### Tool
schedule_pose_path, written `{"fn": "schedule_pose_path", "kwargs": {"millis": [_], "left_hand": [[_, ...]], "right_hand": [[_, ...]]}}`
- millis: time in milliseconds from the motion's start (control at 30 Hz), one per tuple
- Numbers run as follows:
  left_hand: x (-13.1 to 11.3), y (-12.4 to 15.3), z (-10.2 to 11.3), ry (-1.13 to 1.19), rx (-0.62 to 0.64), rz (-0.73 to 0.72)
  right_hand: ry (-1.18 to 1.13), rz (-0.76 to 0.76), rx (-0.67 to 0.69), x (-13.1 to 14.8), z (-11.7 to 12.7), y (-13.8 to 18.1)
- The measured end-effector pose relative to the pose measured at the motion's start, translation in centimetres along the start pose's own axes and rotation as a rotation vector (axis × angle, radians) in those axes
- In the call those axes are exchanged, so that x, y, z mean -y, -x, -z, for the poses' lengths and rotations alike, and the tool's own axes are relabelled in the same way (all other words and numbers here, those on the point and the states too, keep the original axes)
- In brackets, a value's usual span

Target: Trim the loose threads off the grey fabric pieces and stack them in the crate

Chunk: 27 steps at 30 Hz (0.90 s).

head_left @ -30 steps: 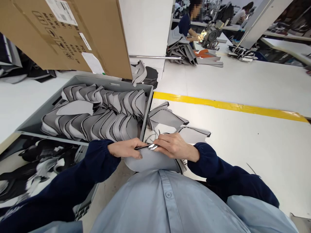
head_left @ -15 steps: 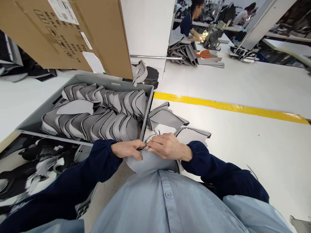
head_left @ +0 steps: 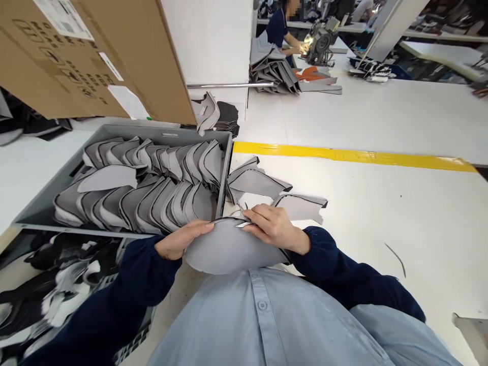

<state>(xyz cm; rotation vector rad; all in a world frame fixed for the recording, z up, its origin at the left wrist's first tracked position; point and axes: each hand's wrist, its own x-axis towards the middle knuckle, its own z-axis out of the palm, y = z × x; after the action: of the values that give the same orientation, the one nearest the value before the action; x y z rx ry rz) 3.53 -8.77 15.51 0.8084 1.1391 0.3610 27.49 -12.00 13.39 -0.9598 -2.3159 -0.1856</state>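
Note:
A curved grey mesh fabric piece (head_left: 224, 249) with a dark edging along its top lies across my lap, against my shirt. My left hand (head_left: 185, 236) grips its left end, thumb on the near face and fingers mostly hidden behind. At the middle of the upper edge, my right hand (head_left: 272, 226) is closed with fingers pinched round a small silvery pointed thing (head_left: 241, 224); its kind is not clear. A thin grey strip (head_left: 237, 209) curls up just beyond the fingertips. Similar grey pieces (head_left: 259, 182) lie on the table past my right hand.
A grey crate (head_left: 225, 193) with rows of stitched grey pieces stands at left, a cardboard box (head_left: 152, 66) behind it. Yellow tape (head_left: 343, 156) crosses the white table. A thin strip (head_left: 397, 256) lies at right. A co-worker (head_left: 278, 28) sits at a sewing machine (head_left: 320, 43).
My hands have moved apart along the edging, the left one outward to the left. More of the mesh piece's face shows, and the silvery point is visible. The view has shifted slightly.

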Motion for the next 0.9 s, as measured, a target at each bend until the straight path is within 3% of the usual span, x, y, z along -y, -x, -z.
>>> {"fn": "schedule_pose_path", "kwargs": {"millis": [133,300,433,700,800,900], "left_hand": [[0.4,-0.2,-0.3,0.027,-0.091,0.036],[0.6,0.2,-0.5,-0.073,0.025,0.037],[0.5,0.5,-0.6,-0.157,0.031,0.010],[0.5,0.5,-0.3,-0.184,0.054,-0.012],[0.3,0.5,-0.1,-0.194,0.010,-0.031],[0.1,0.3,0.1,-0.235,0.048,-0.051]], "right_hand": [[0.051,0.019,-0.028,0.2,0.0,-0.3],[0.001,0.057,-0.028,0.2,0.3,-0.9],[-0.084,0.042,-0.014,0.3,0.5,-1.2],[-0.400,-0.151,0.043,0.6,0.4,-1.2],[-0.372,-0.167,0.054,0.6,0.0,-1.3],[-0.288,-0.128,0.102,0.7,-0.3,-1.4]]}}
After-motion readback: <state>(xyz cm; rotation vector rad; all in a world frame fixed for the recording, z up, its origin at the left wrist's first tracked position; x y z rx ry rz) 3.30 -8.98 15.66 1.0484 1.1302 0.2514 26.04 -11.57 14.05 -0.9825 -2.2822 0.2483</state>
